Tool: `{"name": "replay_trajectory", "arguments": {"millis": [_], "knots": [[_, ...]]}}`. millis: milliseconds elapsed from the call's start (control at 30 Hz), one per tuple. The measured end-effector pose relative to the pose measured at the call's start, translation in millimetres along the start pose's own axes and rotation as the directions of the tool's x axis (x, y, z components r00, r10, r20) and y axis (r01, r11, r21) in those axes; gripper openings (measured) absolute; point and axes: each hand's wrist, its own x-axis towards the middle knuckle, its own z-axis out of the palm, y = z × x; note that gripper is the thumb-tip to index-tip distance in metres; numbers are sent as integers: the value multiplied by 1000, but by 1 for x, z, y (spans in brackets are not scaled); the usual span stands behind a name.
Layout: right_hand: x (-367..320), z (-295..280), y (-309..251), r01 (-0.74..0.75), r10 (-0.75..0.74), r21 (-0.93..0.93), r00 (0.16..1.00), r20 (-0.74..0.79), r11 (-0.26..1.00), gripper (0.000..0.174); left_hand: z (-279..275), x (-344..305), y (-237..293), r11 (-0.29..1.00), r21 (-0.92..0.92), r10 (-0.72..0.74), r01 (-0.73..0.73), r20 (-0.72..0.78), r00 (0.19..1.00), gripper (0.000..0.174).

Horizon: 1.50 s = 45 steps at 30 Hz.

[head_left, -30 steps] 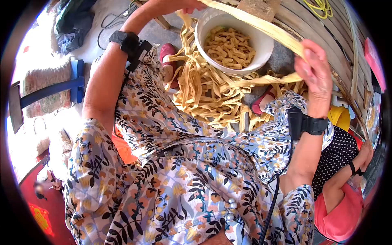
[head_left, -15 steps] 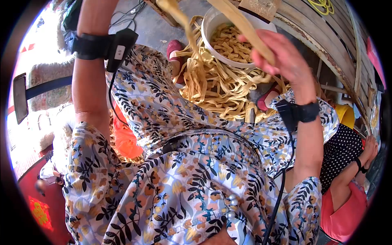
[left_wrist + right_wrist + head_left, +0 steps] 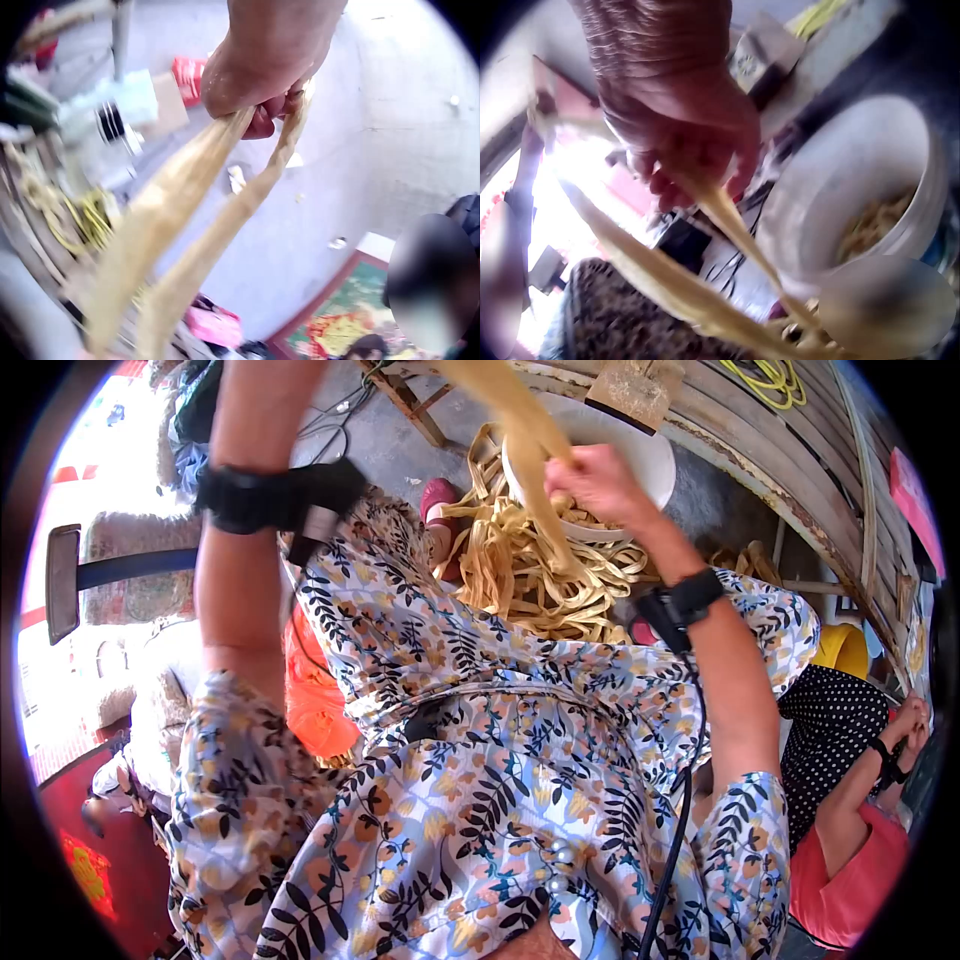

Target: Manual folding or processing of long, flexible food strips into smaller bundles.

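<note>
My left hand (image 3: pixel 274 71) is raised, out of the head view at the top; the left wrist view shows its curled fingers gripping a long pale-yellow strip (image 3: pixel 172 195), two lengths hanging from the fist. Over the near side of a white bucket (image 3: pixel 655 465), my right hand (image 3: pixel 600 485) closes its fingers round the strip, which runs from the upper left. The strip's flat body is blurred. A tangled heap of similar strips (image 3: pixel 550 585) lies on the floor between my feet. Short cut pieces (image 3: pixel 877 225) rest inside the bucket.
A slatted wooden platform (image 3: pixel 825 485) edges the right side, with a block-like board (image 3: pixel 635 390) and yellow cord (image 3: pixel 770 382) on it. Another person (image 3: pixel 850 850) sits at the right near a yellow container (image 3: pixel 842 650). An orange bag (image 3: pixel 318 695) lies beside my leg.
My right hand has come leftward from the far right to above the bucket, and its fingers have curled round the strip. My left hand has gone up out of the head view.
</note>
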Motion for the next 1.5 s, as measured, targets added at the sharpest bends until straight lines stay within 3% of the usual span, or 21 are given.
{"name": "replay_trajectory", "arguments": {"millis": [33, 100, 167, 200, 267, 300, 367, 467, 567, 667, 700, 767, 867, 933, 967, 1033, 1167, 1300, 1367, 1433, 1500], "knots": [[-9, -16, -12, -137, 138, 42, 990, -34, 990, 23, -63, 16, 16, 999, 36, -21, 18, 73, 997, 20], [-24, -59, -53, -95, 61, -423, 994, -92, 901, 19, -184, 44, 42, 989, 117, -111, 88, 213, 971, 24], [-47, -92, -79, -219, 149, -511, 973, -176, 831, 14, -273, 42, 53, 952, 262, -257, 158, 403, 878, 29], [-56, -101, -73, -262, 185, -458, 961, -207, 849, 14, -290, 37, 53, 827, 544, -340, 139, 288, 896, 30], [-66, -116, -62, -333, 241, -367, 931, -273, 869, 14, -269, 25, 23, 197, 977, -374, -78, 148, 915, 33], [-58, -95, -66, -375, 280, -357, 915, -289, 856, 14, -248, 18, 1, -103, 960, -338, -262, 214, 916, 34], [-39, -61, -57, -300, 281, -293, 954, -104, 908, 16, -182, 0, -42, -278, 742, -266, -610, 551, 791, 37], [-23, -19, -42, -224, 261, -287, 960, 98, 931, 17, -73, -30, -90, 173, 737, -387, -653, 661, 643, 43], [-18, -8, -36, 153, -161, -563, 986, 37, 812, 16, -35, -56, -155, 447, 801, -558, -398, 597, 576, 41], [-19, -28, -57, -34, 30, -549, 999, -15, 835, 14, -34, -47, -165, 366, 930, -841, 30, 317, 438, 20], [-23, -40, -59, -137, 125, -542, 990, -59, 829, 14, -39, -45, -159, 370, 928, -791, 37, 294, 536, 16], [-32, -61, -48, -182, 146, -358, 981, -125, 916, 12, -67, -21, -155, 355, 901, -680, -250, 432, 592, 15], [-36, -59, -44, -181, 130, -334, 977, -167, 925, 13, -75, -13, -163, 267, 947, -751, -177, 319, 577, 14], [-31, -41, -40, -151, 102, -454, 986, -131, 878, 15, -52, -28, -173, 456, 868, -644, -196, 474, 600, 16], [-29, -39, -38, -40, -50, -583, 989, -138, 811, 15, -36, -35, -179, 547, 812, -579, -204, 543, 608, 17], [-25, -37, -35, 144, -338, -800, 938, -78, 582, 17, -25, -37, -189, 465, 842, -563, -274, 521, 642, 19], [-32, -53, -36, -199, 16, -492, 936, -351, 848, 15, -33, -33, -185, 448, 893, -674, -51, 375, 636, 20], [-31, -46, -32, -218, -7, -499, 912, -411, 839, 19, -27, -42, -201, 481, 792, -295, -377, 551, 781, 21], [-30, -57, -39, -312, 185, -217, 869, -459, 925, 28, -26, -38, -200, 409, 785, -185, -466, 571, 799, 22], [-37, -68, -56, -390, 399, 110, 820, -411, 914, 29, -23, -40, -193, 387, 793, -202, -471, 571, 796, 22], [-38, -69, -47, -450, 450, 112, 777, -440, 886, 30, -20, -41, -188, 371, 804, -238, -466, 567, 789, 23]]}}
